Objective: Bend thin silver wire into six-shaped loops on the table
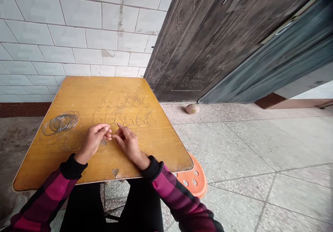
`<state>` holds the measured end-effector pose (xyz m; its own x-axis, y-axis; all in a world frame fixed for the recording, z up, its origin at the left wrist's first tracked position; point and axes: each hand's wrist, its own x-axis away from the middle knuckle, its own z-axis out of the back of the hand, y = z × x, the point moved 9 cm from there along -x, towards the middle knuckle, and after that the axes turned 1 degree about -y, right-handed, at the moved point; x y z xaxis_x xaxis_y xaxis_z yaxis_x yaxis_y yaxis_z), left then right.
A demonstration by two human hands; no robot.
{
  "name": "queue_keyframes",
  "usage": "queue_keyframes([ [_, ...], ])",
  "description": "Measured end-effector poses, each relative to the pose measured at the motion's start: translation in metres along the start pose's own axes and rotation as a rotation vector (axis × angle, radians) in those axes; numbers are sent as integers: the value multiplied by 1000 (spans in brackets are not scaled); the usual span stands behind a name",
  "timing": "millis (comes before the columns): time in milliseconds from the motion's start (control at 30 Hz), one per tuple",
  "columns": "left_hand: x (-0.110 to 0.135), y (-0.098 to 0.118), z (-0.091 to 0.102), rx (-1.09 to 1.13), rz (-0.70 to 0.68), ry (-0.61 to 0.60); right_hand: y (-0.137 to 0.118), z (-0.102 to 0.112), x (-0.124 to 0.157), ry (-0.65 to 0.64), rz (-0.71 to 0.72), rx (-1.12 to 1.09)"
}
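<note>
I sit at a small wooden table (78, 169). My left hand (94, 140) and my right hand (127, 142) meet near the table's middle, fingers pinched together on a thin wire piece too fine to make out. A pile of thin wire rings (61, 123) lies to the left of my left hand, with a few loose rings beside it. Two rows of bent wire loops (125, 112), shaped like sixes, lie just beyond my hands.
A white tiled wall (65, 34) stands behind the table. A dark carved door (208, 41) is at the right. An orange plastic stool (194, 180) sits under the table's right corner. A small bowl (192, 108) rests on the stone floor by the door.
</note>
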<state>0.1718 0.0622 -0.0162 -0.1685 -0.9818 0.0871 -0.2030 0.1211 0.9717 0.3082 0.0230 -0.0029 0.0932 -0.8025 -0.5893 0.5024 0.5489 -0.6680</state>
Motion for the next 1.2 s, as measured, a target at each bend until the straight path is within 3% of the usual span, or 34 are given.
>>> queue_keyframes([
  [667,-2,1,3,-97,-94,-22,-5,-3,1,-28,45,2],
  [1200,-1,3,4,0,-12,2,-8,-4,0,-34,68,89],
])
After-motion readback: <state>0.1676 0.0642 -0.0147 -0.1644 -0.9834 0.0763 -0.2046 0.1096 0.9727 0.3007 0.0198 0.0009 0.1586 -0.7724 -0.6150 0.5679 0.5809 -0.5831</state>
